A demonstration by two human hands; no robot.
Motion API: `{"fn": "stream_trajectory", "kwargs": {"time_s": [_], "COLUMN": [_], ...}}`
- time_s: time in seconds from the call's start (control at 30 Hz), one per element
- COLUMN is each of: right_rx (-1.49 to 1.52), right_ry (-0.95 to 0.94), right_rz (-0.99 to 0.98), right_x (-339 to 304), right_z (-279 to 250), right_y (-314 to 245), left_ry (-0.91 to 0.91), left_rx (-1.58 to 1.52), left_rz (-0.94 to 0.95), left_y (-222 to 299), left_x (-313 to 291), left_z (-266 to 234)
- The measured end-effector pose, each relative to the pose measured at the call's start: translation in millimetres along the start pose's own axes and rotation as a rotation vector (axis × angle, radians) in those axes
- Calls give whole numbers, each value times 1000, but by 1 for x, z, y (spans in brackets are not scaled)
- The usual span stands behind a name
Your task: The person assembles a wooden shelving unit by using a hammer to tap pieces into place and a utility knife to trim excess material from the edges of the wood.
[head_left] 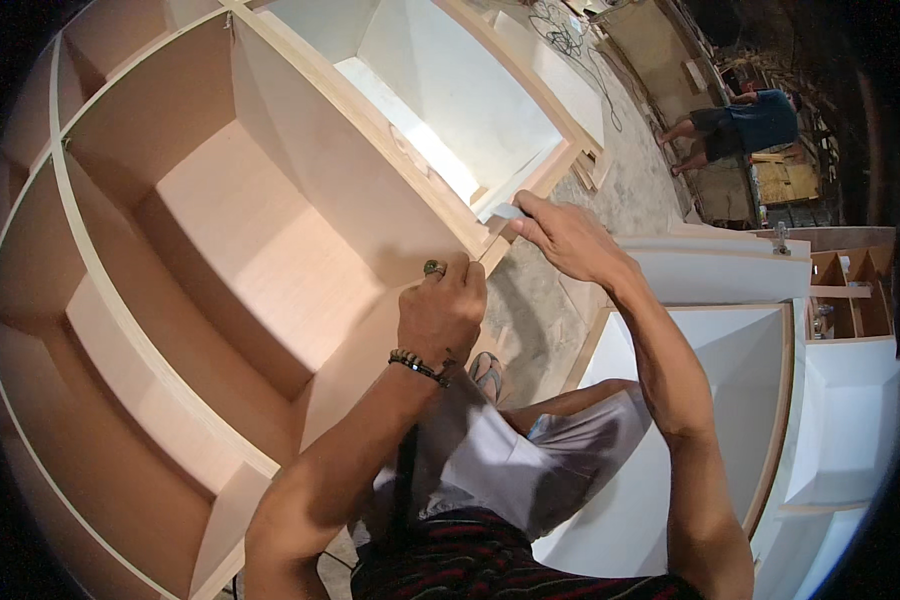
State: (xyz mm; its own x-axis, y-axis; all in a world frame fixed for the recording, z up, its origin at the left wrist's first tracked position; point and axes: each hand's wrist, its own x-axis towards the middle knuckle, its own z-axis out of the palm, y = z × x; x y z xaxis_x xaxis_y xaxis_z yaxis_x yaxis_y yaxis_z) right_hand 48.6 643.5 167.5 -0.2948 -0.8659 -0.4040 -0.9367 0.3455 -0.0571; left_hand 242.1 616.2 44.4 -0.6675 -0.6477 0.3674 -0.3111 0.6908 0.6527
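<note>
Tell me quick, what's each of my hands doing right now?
Left hand: curled closed at the edge of the wooden cabinet; can't tell whether it holds anything.
Right hand: closed, pinching a small pale flat piece.

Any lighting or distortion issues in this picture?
Head view: fisheye visibly bows the wooden cabinet and blackens the corners; a strip in the white compartment glares; soft shadow lies beside the left hand; the distant person is dimly lit.
</note>
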Motion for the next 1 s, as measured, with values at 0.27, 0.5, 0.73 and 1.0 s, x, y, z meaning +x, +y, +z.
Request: {"fn": "stream_trajectory", "kwargs": {"time_s": [0.27,0.5,0.73,1.0], "right_rx": [-280,-338,-278,-286], "right_ry": [-22,-52,-79,29], "right_rz": [-454,-702,-758,-763], "right_x": [36,57,66,66], "right_z": [-16,-9,-1,8], "right_y": [18,28,39,43], "left_ry": [-138,-113,-67,-54], "left_rx": [4,-25,-45,-67], "left_rz": [-35,-28,-36,-42], "left_y": [-4,-3,0,-3], "left_x": [1,0,6,3], "left_z": [-9,-10,-7,-7]}}
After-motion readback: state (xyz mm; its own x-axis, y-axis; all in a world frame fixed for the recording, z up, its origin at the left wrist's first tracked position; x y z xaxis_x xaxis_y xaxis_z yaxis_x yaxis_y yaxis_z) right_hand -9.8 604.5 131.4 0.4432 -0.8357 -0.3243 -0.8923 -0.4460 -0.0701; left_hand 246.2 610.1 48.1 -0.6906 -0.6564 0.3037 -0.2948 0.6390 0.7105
